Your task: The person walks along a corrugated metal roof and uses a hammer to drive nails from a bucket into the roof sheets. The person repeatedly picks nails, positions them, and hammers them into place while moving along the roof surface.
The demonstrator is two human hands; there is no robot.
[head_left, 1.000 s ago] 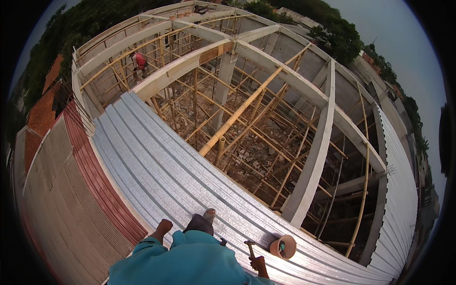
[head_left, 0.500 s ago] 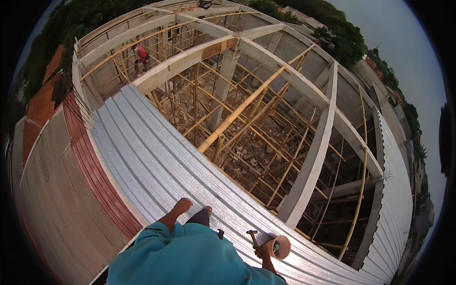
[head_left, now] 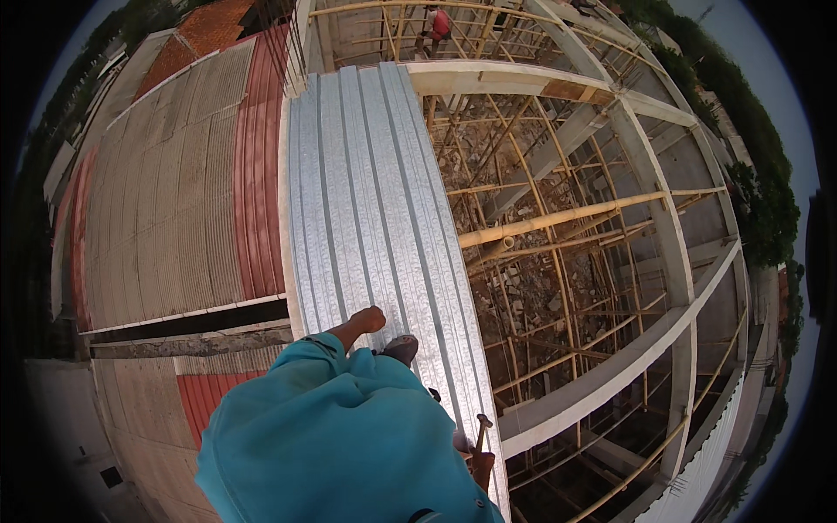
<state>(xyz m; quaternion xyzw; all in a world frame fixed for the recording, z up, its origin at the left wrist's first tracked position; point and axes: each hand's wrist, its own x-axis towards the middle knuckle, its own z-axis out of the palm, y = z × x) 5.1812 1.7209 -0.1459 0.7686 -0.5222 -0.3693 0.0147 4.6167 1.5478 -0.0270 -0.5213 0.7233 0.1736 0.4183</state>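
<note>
My left hand (head_left: 370, 318) is closed, held out over the ribbed silver roofing sheets (head_left: 366, 174); whatever it may hold is hidden. Low on the right, my right hand (head_left: 482, 466) grips a hammer (head_left: 484, 425) upright beside the sheets' edge. My dark shoe (head_left: 401, 349) rests on the metal just below the left hand. My teal clothing covers much of the lower middle.
Beige and red neighbouring roofs (head_left: 174, 200) lie left. Right of the sheets, an open drop shows bamboo scaffolding (head_left: 558, 213), rubble and concrete beams (head_left: 663, 218). Steel rods (head_left: 279, 39) rise at the far end, where a person in red (head_left: 436, 24) works among poles.
My view has swung left, so the sheets now run straight ahead. My left hand has moved forward and up. The bucket seen earlier beside the hammer is out of sight.
</note>
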